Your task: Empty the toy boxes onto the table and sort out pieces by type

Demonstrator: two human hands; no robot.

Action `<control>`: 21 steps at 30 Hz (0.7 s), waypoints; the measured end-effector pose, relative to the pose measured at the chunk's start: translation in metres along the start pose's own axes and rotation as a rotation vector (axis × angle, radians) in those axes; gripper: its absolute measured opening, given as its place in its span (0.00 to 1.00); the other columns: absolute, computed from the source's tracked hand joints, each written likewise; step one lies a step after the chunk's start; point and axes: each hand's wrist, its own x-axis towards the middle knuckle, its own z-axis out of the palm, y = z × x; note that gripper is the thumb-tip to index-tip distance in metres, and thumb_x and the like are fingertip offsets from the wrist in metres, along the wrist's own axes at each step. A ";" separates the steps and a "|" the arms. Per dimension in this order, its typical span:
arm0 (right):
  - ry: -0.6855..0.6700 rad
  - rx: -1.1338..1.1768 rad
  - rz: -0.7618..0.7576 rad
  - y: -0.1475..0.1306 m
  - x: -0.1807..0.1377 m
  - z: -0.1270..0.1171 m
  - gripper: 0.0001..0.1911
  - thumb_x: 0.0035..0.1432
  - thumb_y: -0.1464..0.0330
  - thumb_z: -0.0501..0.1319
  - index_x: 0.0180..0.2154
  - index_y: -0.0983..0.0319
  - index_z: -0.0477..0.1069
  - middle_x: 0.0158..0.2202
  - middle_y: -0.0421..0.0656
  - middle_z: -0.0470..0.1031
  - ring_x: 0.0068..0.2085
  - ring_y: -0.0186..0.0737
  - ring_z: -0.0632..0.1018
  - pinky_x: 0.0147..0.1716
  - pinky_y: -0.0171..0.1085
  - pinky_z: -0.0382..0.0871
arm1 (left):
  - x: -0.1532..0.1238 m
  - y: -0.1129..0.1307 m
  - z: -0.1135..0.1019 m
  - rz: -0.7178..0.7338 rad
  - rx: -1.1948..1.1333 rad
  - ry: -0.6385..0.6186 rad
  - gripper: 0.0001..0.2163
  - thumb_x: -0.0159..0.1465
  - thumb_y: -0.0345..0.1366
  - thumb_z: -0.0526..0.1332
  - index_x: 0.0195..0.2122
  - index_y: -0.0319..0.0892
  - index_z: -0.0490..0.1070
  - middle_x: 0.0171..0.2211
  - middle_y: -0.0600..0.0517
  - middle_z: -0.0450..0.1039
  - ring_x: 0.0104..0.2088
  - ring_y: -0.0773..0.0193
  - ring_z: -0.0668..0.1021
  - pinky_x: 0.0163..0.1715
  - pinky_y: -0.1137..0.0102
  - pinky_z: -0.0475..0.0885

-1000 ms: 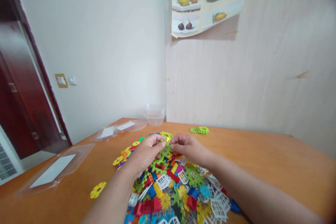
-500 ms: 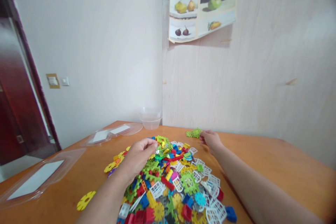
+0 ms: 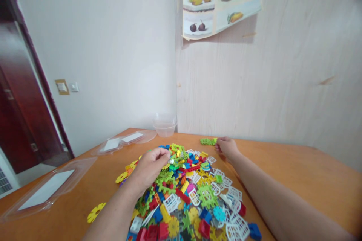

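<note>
A heap of mixed plastic building pieces (image 3: 188, 198) covers the middle of the table, in green, yellow, red, blue and white. Over its left far side is my left hand (image 3: 154, 161), thumb and fingers pinched together; what they hold, if anything, is hidden. My right hand (image 3: 227, 147) is beyond the heap on the right, its fingers closed at the right end of a small group of lime-green notched building pieces (image 3: 208, 142) lying on the table. The fingertips are partly hidden behind that hand.
Stacked clear plastic bowls (image 3: 165, 125) stand at the table's far edge by the wall. Clear plastic lids with white labels (image 3: 46, 190) lie along the left side. A yellow flower-shaped disc (image 3: 96, 212) sits apart near my left forearm. The wooden table (image 3: 296, 184) extends right.
The view has shifted slightly. By my right hand the lime-green pieces now lie flatter and more in a row. My left hand keeps its pinch over the heap.
</note>
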 end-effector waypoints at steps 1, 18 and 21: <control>-0.017 -0.026 -0.018 -0.005 -0.004 -0.001 0.04 0.49 0.74 0.60 0.24 0.62 0.66 0.16 0.36 0.67 0.17 0.29 0.66 0.16 0.28 0.59 | 0.000 -0.002 0.000 0.003 0.007 -0.006 0.18 0.62 0.52 0.57 0.40 0.43 0.75 0.38 0.52 0.78 0.42 0.55 0.77 0.43 0.65 0.68; -0.862 -0.527 -0.981 -0.096 -0.135 0.034 0.17 0.54 0.71 0.63 0.47 0.59 0.76 0.44 0.44 0.77 0.46 0.41 0.76 0.48 0.40 0.68 | 0.001 -0.004 -0.008 -0.036 -0.015 0.003 0.12 0.60 0.42 0.57 0.38 0.43 0.75 0.37 0.52 0.78 0.38 0.59 0.77 0.36 0.69 0.66; -0.889 -0.548 -1.112 -0.096 -0.152 0.042 0.20 0.55 0.72 0.63 0.51 0.58 0.74 0.49 0.46 0.77 0.50 0.44 0.74 0.52 0.42 0.65 | 0.001 -0.005 -0.004 -0.018 -0.016 -0.007 0.11 0.59 0.40 0.57 0.37 0.42 0.75 0.36 0.51 0.78 0.38 0.59 0.77 0.37 0.68 0.66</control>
